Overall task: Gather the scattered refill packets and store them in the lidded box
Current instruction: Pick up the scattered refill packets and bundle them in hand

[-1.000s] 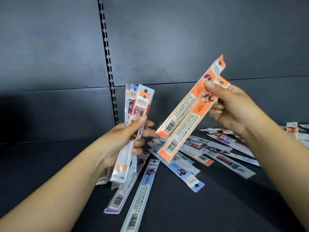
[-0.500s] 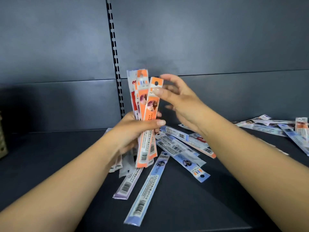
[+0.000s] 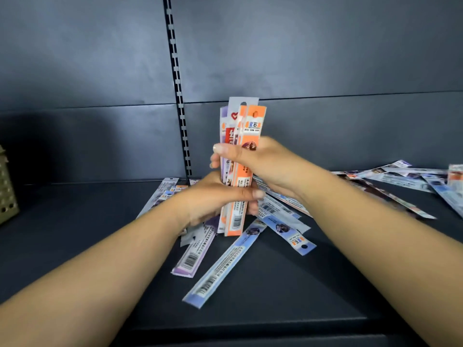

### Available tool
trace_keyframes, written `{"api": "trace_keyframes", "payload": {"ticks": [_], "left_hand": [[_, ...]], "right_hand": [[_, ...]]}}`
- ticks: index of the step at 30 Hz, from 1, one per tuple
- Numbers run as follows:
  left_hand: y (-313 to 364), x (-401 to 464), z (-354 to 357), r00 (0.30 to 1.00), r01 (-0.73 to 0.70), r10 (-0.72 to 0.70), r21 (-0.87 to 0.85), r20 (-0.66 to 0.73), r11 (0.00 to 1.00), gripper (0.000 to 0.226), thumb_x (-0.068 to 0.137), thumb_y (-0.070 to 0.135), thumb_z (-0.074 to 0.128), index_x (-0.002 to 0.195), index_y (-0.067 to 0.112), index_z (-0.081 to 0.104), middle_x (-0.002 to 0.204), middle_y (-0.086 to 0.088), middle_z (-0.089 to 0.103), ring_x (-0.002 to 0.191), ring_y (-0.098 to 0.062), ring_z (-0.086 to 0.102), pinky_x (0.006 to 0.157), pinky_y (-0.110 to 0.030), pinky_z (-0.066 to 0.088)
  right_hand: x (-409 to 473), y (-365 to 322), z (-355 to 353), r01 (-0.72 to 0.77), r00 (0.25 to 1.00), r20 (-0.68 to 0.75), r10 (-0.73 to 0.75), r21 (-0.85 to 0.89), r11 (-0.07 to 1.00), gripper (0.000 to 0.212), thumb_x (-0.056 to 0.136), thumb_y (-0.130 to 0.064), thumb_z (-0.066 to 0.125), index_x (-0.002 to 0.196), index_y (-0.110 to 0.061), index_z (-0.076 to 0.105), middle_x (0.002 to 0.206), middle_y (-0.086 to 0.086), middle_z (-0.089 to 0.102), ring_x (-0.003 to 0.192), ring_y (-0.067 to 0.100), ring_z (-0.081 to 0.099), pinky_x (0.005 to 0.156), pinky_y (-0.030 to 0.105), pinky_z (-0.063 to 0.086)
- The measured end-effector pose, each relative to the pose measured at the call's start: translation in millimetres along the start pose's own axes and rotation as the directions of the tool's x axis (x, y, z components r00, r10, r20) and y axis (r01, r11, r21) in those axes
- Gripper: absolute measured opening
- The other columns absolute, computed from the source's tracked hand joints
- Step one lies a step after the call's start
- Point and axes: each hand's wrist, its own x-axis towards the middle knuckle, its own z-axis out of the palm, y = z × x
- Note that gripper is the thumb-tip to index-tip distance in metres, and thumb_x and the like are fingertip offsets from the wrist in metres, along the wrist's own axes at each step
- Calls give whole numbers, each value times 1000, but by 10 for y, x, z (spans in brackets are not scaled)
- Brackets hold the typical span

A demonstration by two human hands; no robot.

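Squaring up a bundle of refill packets (image 3: 246, 156) is the step in hand, judging by the grip: the left hand (image 3: 215, 199) is wrapping its fingers and thumb round the lower half of the upright bundle, while the right hand (image 3: 253, 159) is curling over it just above, fingers closing across the orange packet at the front. To do this well, the left hand should be keeping a firm hold low down while the right is sliding and tapping the tops level, since the packets are standing at uneven heights and the slick sleeves look likely to fan out or slip. Loose packets are lying directly beneath both hands on the dark shelf (image 3: 275, 291), among them a long blue packet (image 3: 223, 267) pointing back toward the person and a purple packet (image 3: 198, 249) under the left wrist; more scattered packets (image 3: 400, 179) are lying well off beyond the right forearm. Far out past the left forearm, at the frame's edge, a perforated olive container (image 3: 6, 189) is standing; it may be the lidded box, though too little of it is showing to be sure.
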Motion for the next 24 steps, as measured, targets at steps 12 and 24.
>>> {"api": "trace_keyframes", "payload": {"ticks": [12, 24], "left_hand": [[49, -85, -237, 965, 26, -135, -431, -224, 902, 16, 64, 22, 62, 76, 11, 58, 37, 7, 37, 30, -4, 33, 38, -16, 35], [4, -56, -285, 974, 69, -151, -413, -170, 908, 12, 66, 23, 60, 71, 12, 62, 38, 5, 36, 31, -5, 32, 38, -17, 32]], "right_hand": [[-197, 448, -376, -510, 747, -107, 656, -725, 463, 96, 72, -71, 47, 141, -5, 31, 150, 11, 31, 135, 28, 32, 106, 37, 29], [-53, 613, -501, -504, 776, -92, 624, -685, 525, 88, 78, -52, 60, 146, -21, 14, 155, -1, 21, 139, 21, 26, 109, 33, 23]]}}
